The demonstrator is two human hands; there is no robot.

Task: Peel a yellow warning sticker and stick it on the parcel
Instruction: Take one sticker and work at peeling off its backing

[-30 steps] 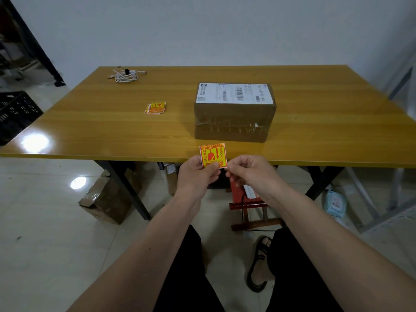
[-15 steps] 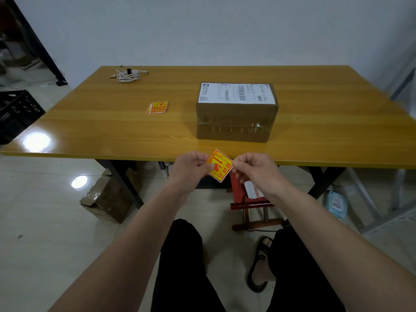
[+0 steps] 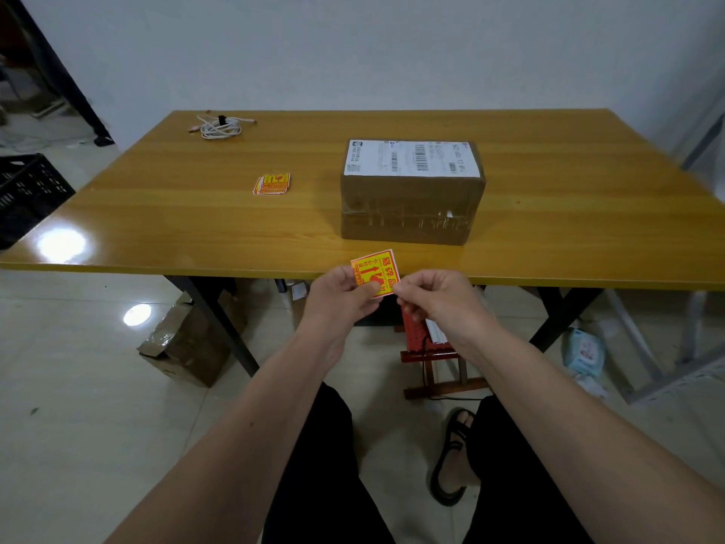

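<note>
A yellow warning sticker (image 3: 374, 270) with red print is held up at the table's near edge, slightly tilted. My left hand (image 3: 339, 298) pinches its lower left part and my right hand (image 3: 433, 298) pinches its right corner. The brown parcel (image 3: 410, 202), taped and bearing a white shipping label on top, stands on the table just beyond my hands. A small stack of more yellow stickers (image 3: 272, 184) lies on the table to the left of the parcel.
The yellow wooden table (image 3: 157, 221) has a coiled white cable (image 3: 219, 127) at its far left. Under it sit a cardboard box (image 3: 184, 343) and a red stool (image 3: 427, 347). A black crate (image 3: 23, 190) stands at the left.
The sticker has been turned in my fingers, from upright to tilted and then nearly square again with the print sideways. Both hands stayed at the table's near edge.
</note>
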